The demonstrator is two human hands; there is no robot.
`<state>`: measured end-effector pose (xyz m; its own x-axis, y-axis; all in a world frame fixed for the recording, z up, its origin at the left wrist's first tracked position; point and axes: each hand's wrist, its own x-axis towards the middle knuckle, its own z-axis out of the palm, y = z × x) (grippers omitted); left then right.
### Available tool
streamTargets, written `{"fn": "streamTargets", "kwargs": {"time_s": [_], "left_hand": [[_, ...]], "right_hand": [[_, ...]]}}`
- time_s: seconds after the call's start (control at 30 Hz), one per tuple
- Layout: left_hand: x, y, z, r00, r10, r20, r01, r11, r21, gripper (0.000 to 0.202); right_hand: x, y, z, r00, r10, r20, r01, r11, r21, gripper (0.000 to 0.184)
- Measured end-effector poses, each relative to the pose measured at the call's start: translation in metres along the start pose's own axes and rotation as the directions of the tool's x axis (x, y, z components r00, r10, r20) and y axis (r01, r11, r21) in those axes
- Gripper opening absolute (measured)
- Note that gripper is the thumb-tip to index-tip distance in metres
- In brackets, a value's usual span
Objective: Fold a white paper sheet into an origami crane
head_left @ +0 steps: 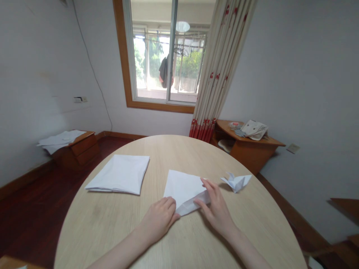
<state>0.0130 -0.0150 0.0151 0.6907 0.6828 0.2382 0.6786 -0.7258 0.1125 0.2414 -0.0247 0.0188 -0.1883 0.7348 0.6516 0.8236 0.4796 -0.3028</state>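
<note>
A white sheet of paper [182, 186] lies on the round wooden table [112, 231] in front of me, its near right edge folded over in a flap. My left hand [161, 216] grips the sheet's near left corner, fingers curled on top and thumb at the edge. On the right side, my right hand [214, 205] has the folded edge between its thumb and fingers. A folded paper crane [237, 182] sits to the right of that hand. Left of the sheet lies a stack of white paper squares [119, 174].
Behind the table are a window [165, 74] and a patterned curtain [217, 74]. A wooden corner desk [254, 144] with a cloth bag [254, 129] stands at the back right. Papers [60, 140] lie on a low wooden cabinet [84, 147] at the left.
</note>
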Motion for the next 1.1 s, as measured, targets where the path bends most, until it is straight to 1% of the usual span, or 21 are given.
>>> {"fn": "streamTargets", "kwargs": {"time_s": [0.07, 0.13, 0.2, 0.3, 0.37, 0.53, 0.63, 0.9, 1.1], "left_hand": [[-0.001, 0.002, -0.003, 1.000, 0.006, 0.004, -0.006, 1.000, -0.007, 0.013], [-0.001, 0.002, -0.005, 1.000, 0.016, 0.001, -0.016, 1.000, -0.008, 0.011], [-0.001, 0.003, -0.006, 1.000, 0.022, -0.003, -0.022, 1.000, 0.000, 0.009], [-0.001, 0.004, -0.006, 1.000, 0.022, -0.009, -0.022, 1.000, -0.001, 0.007], [-0.001, 0.004, -0.006, 1.000, 0.021, -0.016, -0.021, 1.000, -0.011, 0.005], [-0.002, 0.005, -0.007, 1.000, 0.012, -0.011, -0.012, 1.000, -0.026, 0.004], [-0.002, 0.005, -0.007, 1.000, 0.020, -0.013, -0.020, 0.999, -0.031, 0.005], [-0.003, 0.003, -0.009, 0.995, 0.090, -0.031, -0.092, 0.995, -0.037, 0.012], [-0.004, 0.002, -0.011, 0.993, 0.115, -0.031, -0.116, 0.993, -0.025, 0.017]], "right_hand": [[-0.001, -0.003, 0.001, 0.997, -0.074, 0.003, 0.074, 0.991, -0.111, 0.052], [-0.002, -0.008, 0.002, 0.991, -0.132, 0.012, 0.132, 0.969, -0.211, 0.045], [-0.003, -0.013, 0.004, 0.986, -0.162, 0.028, 0.163, 0.949, -0.270, 0.037], [-0.004, -0.019, 0.006, 0.983, -0.175, 0.058, 0.184, 0.931, -0.317, 0.028], [-0.006, -0.020, 0.009, 0.984, -0.171, 0.058, 0.180, 0.926, -0.331, 0.025], [-0.009, -0.018, 0.017, 0.990, -0.139, 0.004, 0.133, 0.942, -0.309, 0.024], [-0.009, -0.016, 0.019, 0.991, -0.129, 0.016, 0.127, 0.936, -0.329, 0.023], [-0.011, -0.011, 0.024, 0.990, -0.126, 0.055, 0.138, 0.919, -0.371, 0.023], [-0.011, -0.011, 0.025, 0.989, -0.137, 0.057, 0.148, 0.920, -0.363, 0.023]]}}
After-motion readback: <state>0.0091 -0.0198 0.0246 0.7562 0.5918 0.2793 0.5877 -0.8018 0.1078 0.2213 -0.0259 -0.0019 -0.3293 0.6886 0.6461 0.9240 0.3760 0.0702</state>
